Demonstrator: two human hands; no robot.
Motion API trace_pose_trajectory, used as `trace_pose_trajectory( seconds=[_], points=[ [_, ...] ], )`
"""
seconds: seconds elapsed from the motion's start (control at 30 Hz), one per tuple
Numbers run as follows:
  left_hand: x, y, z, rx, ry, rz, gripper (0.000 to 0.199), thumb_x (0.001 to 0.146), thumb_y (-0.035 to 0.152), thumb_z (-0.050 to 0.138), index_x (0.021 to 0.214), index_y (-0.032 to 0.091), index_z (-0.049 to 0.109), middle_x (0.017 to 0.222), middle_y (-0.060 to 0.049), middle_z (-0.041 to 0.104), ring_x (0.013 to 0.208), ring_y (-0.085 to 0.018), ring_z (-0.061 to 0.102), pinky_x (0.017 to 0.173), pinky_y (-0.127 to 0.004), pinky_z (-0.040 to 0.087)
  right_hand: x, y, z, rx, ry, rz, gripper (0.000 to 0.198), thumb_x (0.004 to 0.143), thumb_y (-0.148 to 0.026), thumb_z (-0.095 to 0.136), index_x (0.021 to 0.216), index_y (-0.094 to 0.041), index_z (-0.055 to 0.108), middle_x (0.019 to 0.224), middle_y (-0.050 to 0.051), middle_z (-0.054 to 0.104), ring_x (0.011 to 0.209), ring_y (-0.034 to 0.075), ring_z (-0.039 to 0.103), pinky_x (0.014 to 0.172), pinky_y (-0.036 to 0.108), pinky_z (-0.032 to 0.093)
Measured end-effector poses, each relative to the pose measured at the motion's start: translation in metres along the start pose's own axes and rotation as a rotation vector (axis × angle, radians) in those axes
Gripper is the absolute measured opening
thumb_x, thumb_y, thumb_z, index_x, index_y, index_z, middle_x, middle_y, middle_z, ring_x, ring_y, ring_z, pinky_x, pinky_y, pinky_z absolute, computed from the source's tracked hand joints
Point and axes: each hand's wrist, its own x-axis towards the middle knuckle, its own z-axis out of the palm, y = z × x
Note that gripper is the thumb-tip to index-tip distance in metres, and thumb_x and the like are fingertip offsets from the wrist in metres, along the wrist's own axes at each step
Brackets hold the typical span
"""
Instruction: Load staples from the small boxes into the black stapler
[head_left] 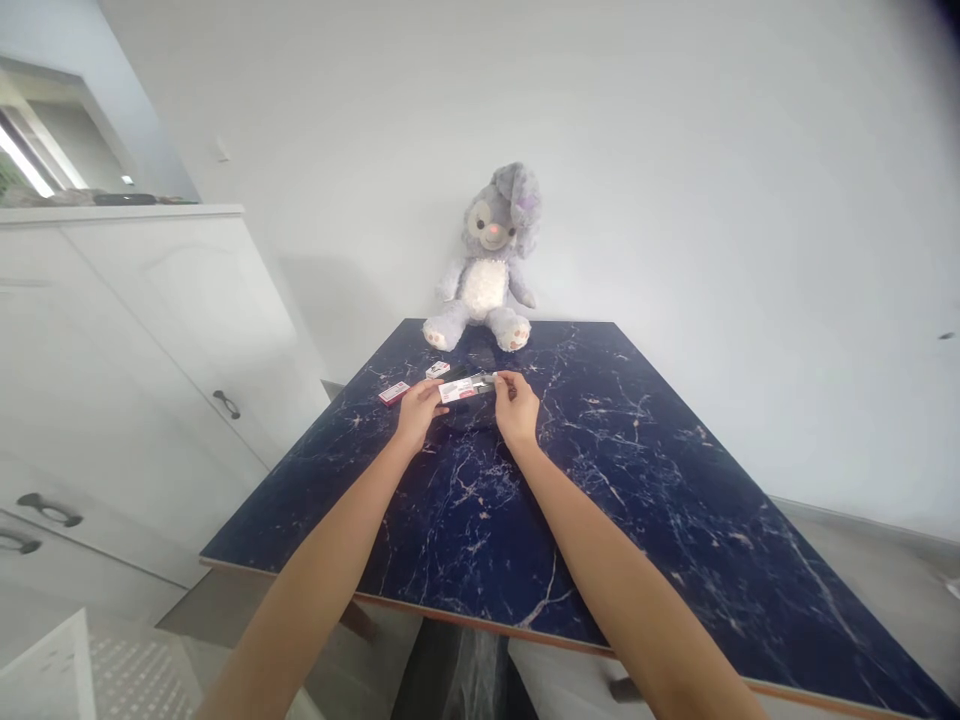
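Note:
Between my two hands is a slim white packet with red print (pixel 459 388); its right end looks clear and dark. The left end is gripped by the fingers of my left hand (pixel 420 412). At the other end, the thumb and fingers of my right hand (pixel 516 408) pinch the packet's edge. Close to my left hand lies a small red-and-white box (pixel 394 393) on the table. A second small box, white with dark print (pixel 437 370), rests just behind the packet. The finer print is too small to read.
The dark blue marble-patterned table (pixel 600 500) has a brown edge toward me. A grey plush rabbit (pixel 487 270) sits at its far edge against the white wall. White cabinets (pixel 150 350) with dark handles stand at the left. A white perforated basket (pixel 135 660) is at lower left.

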Motion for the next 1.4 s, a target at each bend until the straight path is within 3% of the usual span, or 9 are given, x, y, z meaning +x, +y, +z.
trace_pose_trajectory(
  seconds=[0.23, 0.4, 0.57, 0.7, 0.87, 1.17, 1.4],
  points=[
    [0.001, 0.001, -0.001, -0.060, -0.013, -0.026, 0.026, 0.073, 0.021, 0.073, 0.099, 0.015, 0.071, 0.098, -0.009, 0.073, 0.084, -0.018, 0.069, 0.065, -0.026, 0.059, 0.003, 0.005, 0.000, -0.031, 0.003, 0.030, 0.029, 0.092, -0.039, 0.052, 0.101, -0.020, 0.072, 0.095, 0.008, 0.073, 0.089, 0.022, 0.065, 0.084, 0.034, 0.049],
    [-0.001, 0.004, 0.000, -0.091, -0.048, -0.047, 0.026, 0.073, 0.021, 0.075, 0.098, 0.015, 0.071, 0.096, -0.009, 0.073, 0.086, -0.019, 0.069, 0.067, -0.027, 0.059, 0.005, 0.009, 0.000, 0.003, 0.004, 0.060, 0.030, 0.087, -0.042, 0.059, 0.099, -0.018, 0.073, 0.105, 0.010, 0.070, 0.088, 0.021, 0.065, 0.087, 0.034, 0.051],
    [0.000, 0.003, -0.002, -0.132, -0.074, -0.076, 0.026, 0.074, 0.021, 0.075, 0.100, 0.016, 0.070, 0.095, -0.008, 0.073, 0.086, -0.018, 0.069, 0.068, -0.026, 0.059, 0.010, 0.021, 0.002, 0.225, -0.078, 0.258, 0.047, 0.078, -0.047, 0.070, 0.114, -0.017, 0.065, 0.106, 0.009, 0.071, 0.088, 0.020, 0.067, 0.085, 0.034, 0.053],
    [0.002, 0.001, -0.003, -0.139, -0.096, -0.094, 0.027, 0.075, 0.021, 0.076, 0.100, 0.016, 0.070, 0.095, -0.008, 0.074, 0.086, -0.018, 0.069, 0.071, -0.027, 0.059, 0.014, 0.026, 0.001, 0.433, -0.129, 0.379, 0.053, 0.069, -0.050, 0.077, 0.109, -0.018, 0.064, 0.098, 0.005, 0.071, 0.080, 0.018, 0.066, 0.072, 0.030, 0.054],
    [0.001, 0.000, -0.002, -0.149, -0.135, -0.108, 0.027, 0.074, 0.022, 0.078, 0.099, 0.016, 0.070, 0.099, -0.008, 0.074, 0.088, -0.018, 0.070, 0.075, -0.029, 0.059, 0.015, 0.020, -0.004, 0.652, -0.163, 0.480, 0.047, 0.063, -0.045, 0.082, 0.098, -0.019, 0.064, 0.090, 0.002, 0.072, 0.073, 0.014, 0.064, 0.067, 0.026, 0.051],
    [-0.008, 0.004, 0.003, -0.062, -0.207, -0.079, 0.023, 0.071, 0.024, 0.080, 0.089, 0.015, 0.069, 0.095, -0.008, 0.075, 0.091, -0.021, 0.071, 0.085, -0.038, 0.058, 0.014, 0.022, -0.002, 0.663, -0.203, 0.478, 0.041, 0.056, -0.032, 0.084, 0.092, -0.020, 0.066, 0.083, -0.001, 0.071, 0.076, 0.015, 0.065, 0.074, 0.028, 0.051],
    [-0.004, 0.004, 0.004, -0.098, -0.119, -0.129, 0.020, 0.072, 0.017, 0.077, 0.090, 0.014, 0.070, 0.094, -0.009, 0.075, 0.089, -0.021, 0.071, 0.084, -0.037, 0.059, 0.014, 0.026, 0.002, 0.665, -0.141, 0.459, 0.031, 0.063, -0.034, 0.078, 0.089, -0.019, 0.068, 0.088, 0.002, 0.074, 0.079, 0.017, 0.067, 0.080, 0.032, 0.054]
  ],
)
